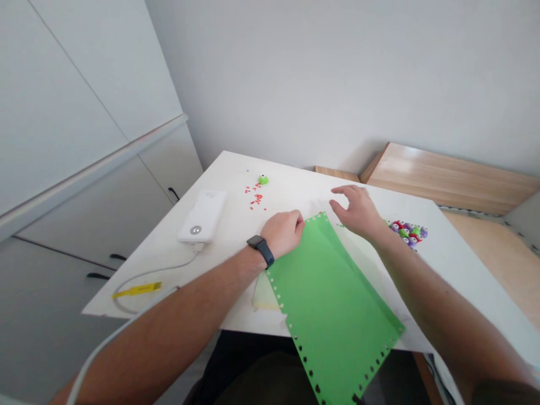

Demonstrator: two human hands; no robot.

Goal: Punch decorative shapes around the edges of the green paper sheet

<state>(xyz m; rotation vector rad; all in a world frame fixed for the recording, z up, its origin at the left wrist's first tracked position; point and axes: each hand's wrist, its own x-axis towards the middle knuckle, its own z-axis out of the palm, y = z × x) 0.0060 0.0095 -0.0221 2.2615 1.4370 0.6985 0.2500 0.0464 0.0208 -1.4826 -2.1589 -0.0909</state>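
A green paper sheet (333, 304) with punched holes along its edges lies on the white table (236, 185) and overhangs the near edge. My left hand (283, 230), with a dark watch on the wrist, is closed in a pinch on the sheet's far left corner. My right hand (356, 211) hovers just past the sheet's far edge, fingers spread and empty. A pile of small coloured craft punches (408, 232) sits right of that hand. A single green punch (263, 180) and red paper bits (255, 198) lie further back.
A white power bank (203, 216) with a cable (143, 278) and a yellow tag (137, 290) lies at the left. A pale sheet (264, 295) peeks from under the green one. Wooden furniture (447, 174) stands at the right, white cabinets (84, 140) at the left.
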